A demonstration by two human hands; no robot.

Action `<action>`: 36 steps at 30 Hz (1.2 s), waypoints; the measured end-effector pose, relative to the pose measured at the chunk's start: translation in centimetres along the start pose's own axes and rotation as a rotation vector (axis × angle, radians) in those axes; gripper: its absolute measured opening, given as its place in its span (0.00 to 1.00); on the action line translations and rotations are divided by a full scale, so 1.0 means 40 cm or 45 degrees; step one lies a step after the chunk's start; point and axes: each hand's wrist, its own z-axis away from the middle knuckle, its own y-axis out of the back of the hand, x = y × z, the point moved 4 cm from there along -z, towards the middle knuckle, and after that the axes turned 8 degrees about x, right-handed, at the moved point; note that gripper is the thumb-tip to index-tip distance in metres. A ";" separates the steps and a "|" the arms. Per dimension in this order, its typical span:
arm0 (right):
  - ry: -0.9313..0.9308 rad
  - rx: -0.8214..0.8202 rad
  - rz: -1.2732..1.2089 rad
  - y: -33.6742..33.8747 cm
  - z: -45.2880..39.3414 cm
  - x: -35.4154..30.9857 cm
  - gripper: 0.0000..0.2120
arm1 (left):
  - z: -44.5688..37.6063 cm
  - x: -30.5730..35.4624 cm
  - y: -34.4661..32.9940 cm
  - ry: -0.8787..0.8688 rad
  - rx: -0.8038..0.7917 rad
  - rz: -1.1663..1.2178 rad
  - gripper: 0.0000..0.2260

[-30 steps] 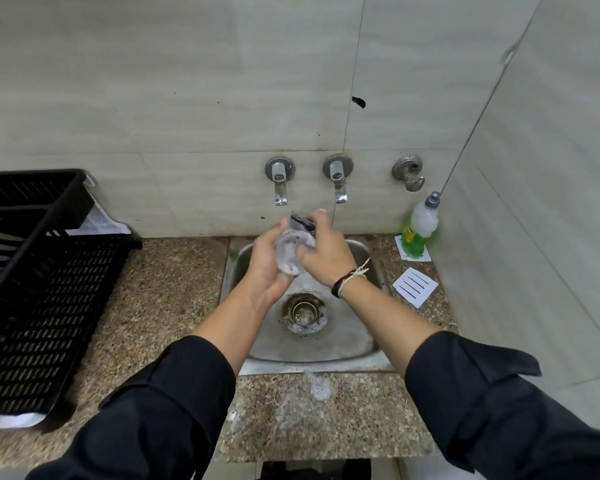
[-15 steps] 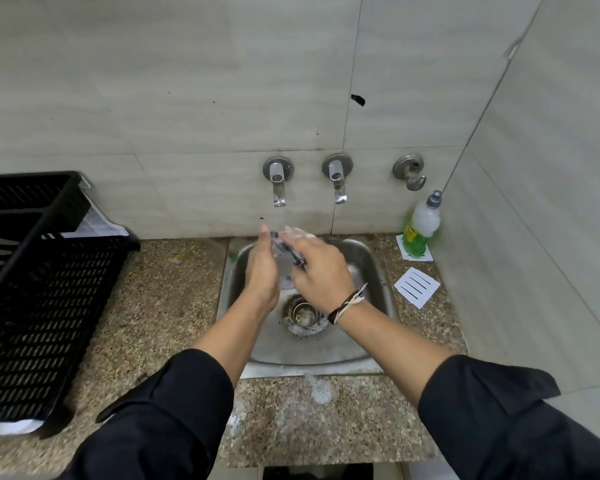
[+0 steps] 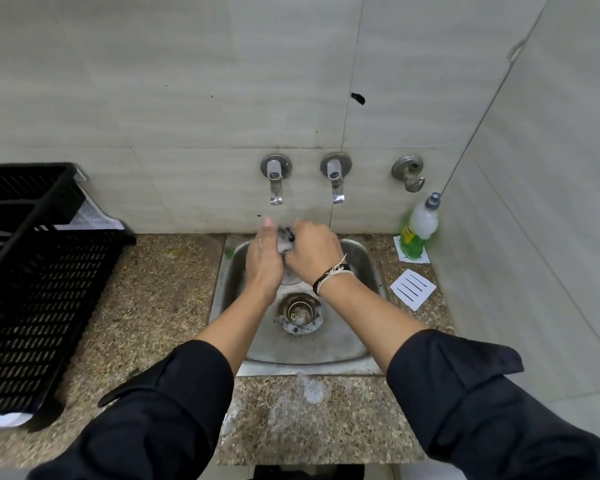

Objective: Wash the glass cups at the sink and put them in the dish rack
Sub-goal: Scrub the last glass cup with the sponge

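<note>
Both my hands meet over the back of the steel sink (image 3: 361,258), just below the left tap (image 3: 275,188). My left hand (image 3: 264,258) cups a soapy glass cup (image 3: 284,244) from the left. My right hand (image 3: 314,252) covers the cup from the right and holds a small dark scrubber (image 3: 289,233) against it. Only a sliver of the glass shows between the hands. The black plastic dish rack (image 3: 42,289) stands on the counter at the far left.
A second tap (image 3: 336,185) and a wall fitting (image 3: 409,173) sit right of the first. A green dish soap bottle (image 3: 419,226) and a white striped card (image 3: 413,289) lie right of the sink. Foam (image 3: 312,389) lies on the granite counter in front.
The cup was held up with its mouth toward me; both hands then lowered and closed around it, and the right hand with the scrubber now covers most of it.
</note>
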 end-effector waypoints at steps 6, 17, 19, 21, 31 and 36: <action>-0.292 0.188 -0.500 -0.040 0.017 0.048 0.08 | -0.057 0.031 0.018 0.044 0.012 0.079 0.30; -0.416 0.129 -0.683 -0.031 0.003 0.012 0.10 | -0.018 -0.043 -0.008 0.513 0.085 0.728 0.32; -0.535 0.113 -0.714 -0.049 0.018 0.015 0.06 | -0.011 -0.059 -0.012 0.624 0.121 0.896 0.35; -0.551 0.136 -0.697 -0.061 0.039 0.018 0.10 | -0.006 -0.060 -0.019 0.660 0.034 0.950 0.35; 0.290 0.078 -0.024 0.044 -0.012 0.022 0.16 | -0.067 0.012 0.019 -0.217 -0.763 -0.126 0.27; -0.180 0.137 -0.596 0.042 -0.011 0.060 0.11 | -0.090 0.008 0.008 -0.117 -0.390 -0.010 0.16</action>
